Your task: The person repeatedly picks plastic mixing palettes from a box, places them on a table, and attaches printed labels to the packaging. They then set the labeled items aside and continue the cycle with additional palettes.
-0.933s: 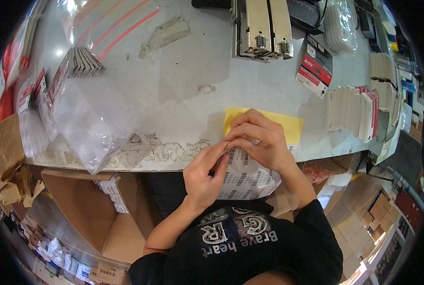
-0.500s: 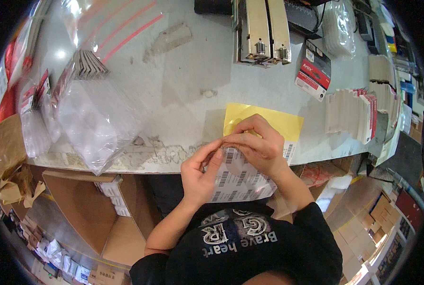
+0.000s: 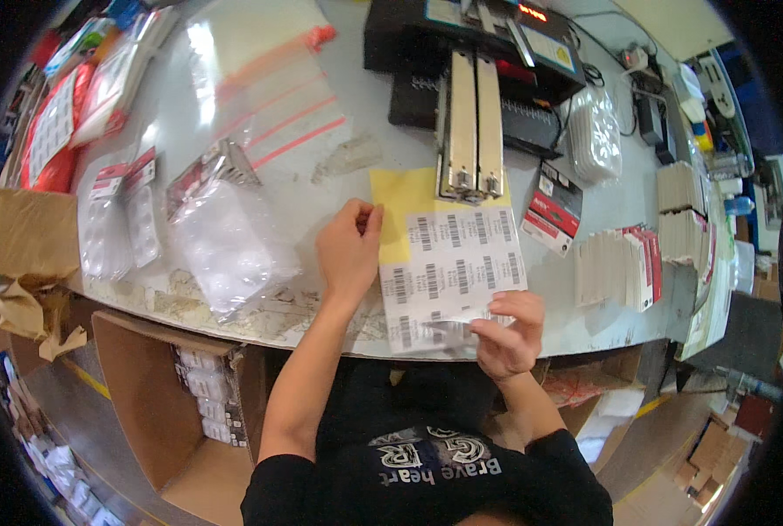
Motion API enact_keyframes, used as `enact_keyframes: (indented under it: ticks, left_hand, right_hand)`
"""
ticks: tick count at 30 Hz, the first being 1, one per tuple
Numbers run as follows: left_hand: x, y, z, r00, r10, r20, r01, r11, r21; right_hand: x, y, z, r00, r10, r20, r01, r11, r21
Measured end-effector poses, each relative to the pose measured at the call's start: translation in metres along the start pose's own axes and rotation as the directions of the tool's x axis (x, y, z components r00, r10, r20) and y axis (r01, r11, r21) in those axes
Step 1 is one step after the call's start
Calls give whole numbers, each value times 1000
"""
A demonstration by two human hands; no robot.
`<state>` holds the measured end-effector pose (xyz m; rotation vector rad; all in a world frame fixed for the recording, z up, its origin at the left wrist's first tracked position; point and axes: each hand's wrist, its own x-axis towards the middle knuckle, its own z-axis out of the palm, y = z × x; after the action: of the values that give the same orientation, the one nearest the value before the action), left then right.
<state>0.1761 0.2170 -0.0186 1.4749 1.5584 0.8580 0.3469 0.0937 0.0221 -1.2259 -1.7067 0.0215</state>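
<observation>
The barcode label sheet (image 3: 451, 254) lies on the bench (image 3: 549, 280) just on our side of the twin-railed machine (image 3: 488, 105), its yellow backing (image 3: 393, 197) bared along the top and left. Our left hand (image 3: 348, 254) curls loosely at the sheet's left edge; whether it grips there we cannot tell. Our right hand (image 3: 510, 337) has thumb and forefinger drawn near each other over the lower right, beside a pale lifted strip (image 3: 451, 321), but we cannot tell if they pinch it. We would do well, we judge, to steady the sheet and lift slowly at a low angle, lest a label curl. The machine's rail ends overlap the sheet's upper edge and could snag it. Right of the machine lie a red-and-black card (image 3: 552, 208) and, nearer us, a card stack (image 3: 611, 267); left of it, a filled clear bag (image 3: 229, 250).
</observation>
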Motion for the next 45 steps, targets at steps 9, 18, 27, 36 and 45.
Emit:
enact_keyframes:
  ticks: [9,18,27,36,45]
  left_hand:
    - [-110,-5,-81,707,699,-110,-658,706,261]
    - [-64,-15,-192,712,587,-386,-364,778,512]
    - [-51,-29,-189,837,523,-162,-411,796,445]
    - [-50,-42,-172,775,550,-312,-479,833,278]
    - [-48,-32,-175,821,415,-391,-416,905,86]
  right_hand:
    - [108,-61,110,805,439,399,-585,700,410]
    - [134,-106,190,748,514,420,-648,702,295]
    - [129,-102,198,811,450,374,-551,802,229]
    - [128,-100,199,871,374,320,-446,875,190]
    - [122,-95,196,869,394,299,-460,866,195]
